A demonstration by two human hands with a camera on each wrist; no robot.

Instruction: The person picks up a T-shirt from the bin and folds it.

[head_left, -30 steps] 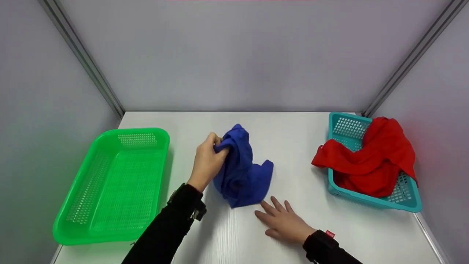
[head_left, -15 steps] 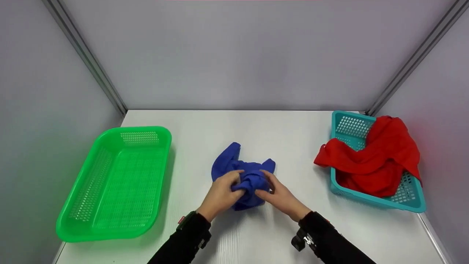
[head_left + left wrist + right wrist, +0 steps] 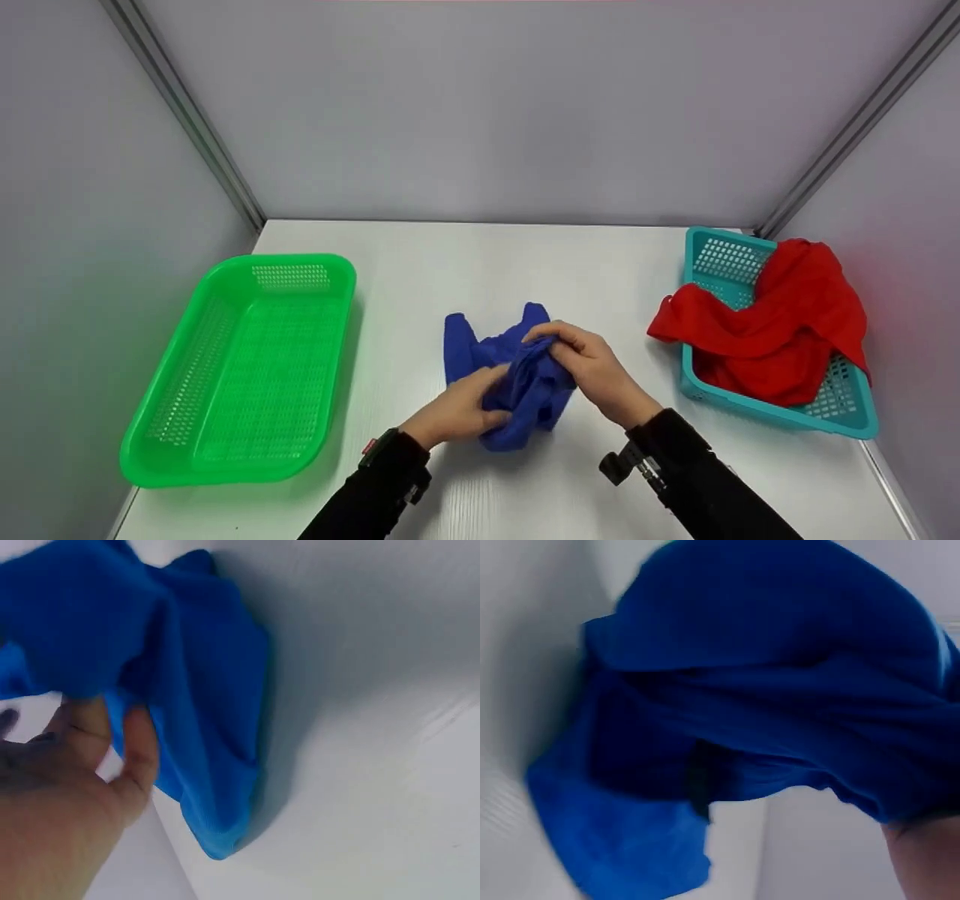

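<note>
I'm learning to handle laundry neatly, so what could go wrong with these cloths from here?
The blue cloth is bunched between the left hand and the right hand, so it might stay creased, or a loose fold could slip from the fingers. The red cloth hangs over the left side of the teal basket and could slide out if knocked.

Left hand [image 3: 461, 407]: fingertips hidden from us by blue cloth [image 3: 531, 396], blurred in left wrist view | right hand [image 3: 600, 371]: mostly unseen in right wrist view | sleeves [image 3: 360, 491]: head view cuts them off
</note>
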